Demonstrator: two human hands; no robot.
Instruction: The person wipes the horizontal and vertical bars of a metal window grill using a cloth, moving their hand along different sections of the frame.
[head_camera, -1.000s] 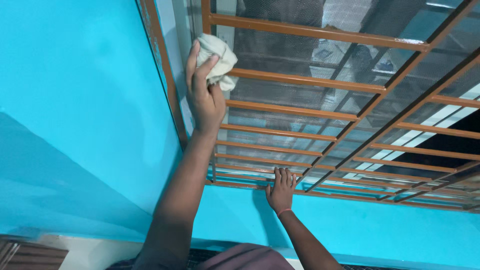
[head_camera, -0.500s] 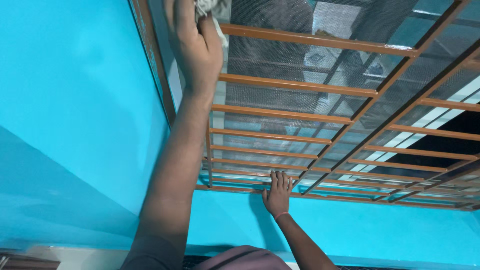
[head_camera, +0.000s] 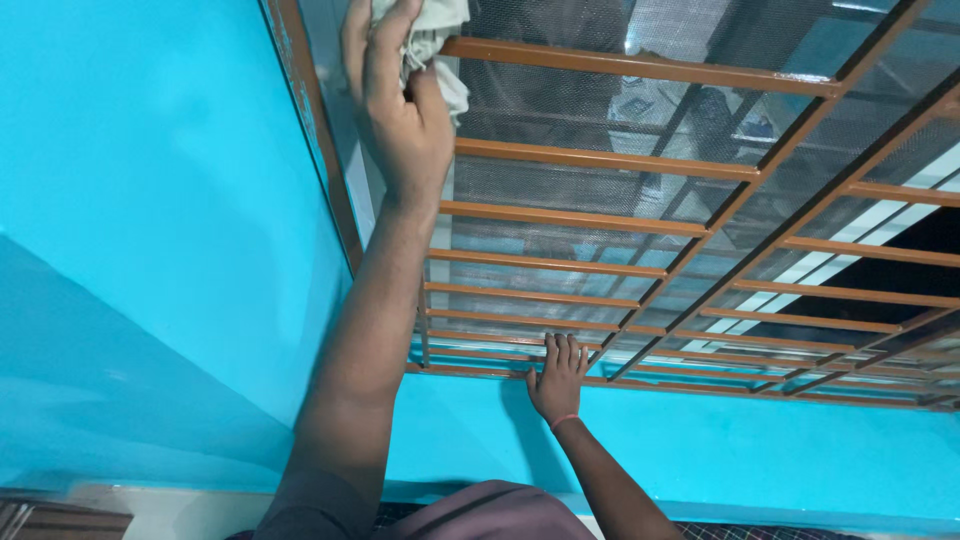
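The left hand (head_camera: 400, 110), fingers clenched around a pale cloth (head_camera: 430, 40), has dropped slightly from the frame's upper edge, wiping along the orange window grille (head_camera: 600, 225) beside the turquoise wall (head_camera: 150, 250), while the right hand (head_camera: 558, 385) stays flat, fingers released, on the lowest bar.

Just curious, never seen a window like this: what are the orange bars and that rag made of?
The bars look like metal painted glossy orange-brown: thin, straight, with shiny highlights. The rag in the left hand seems soft woven cloth, off-white and crumpled into folds. The screen behind looks like fine wire mesh.
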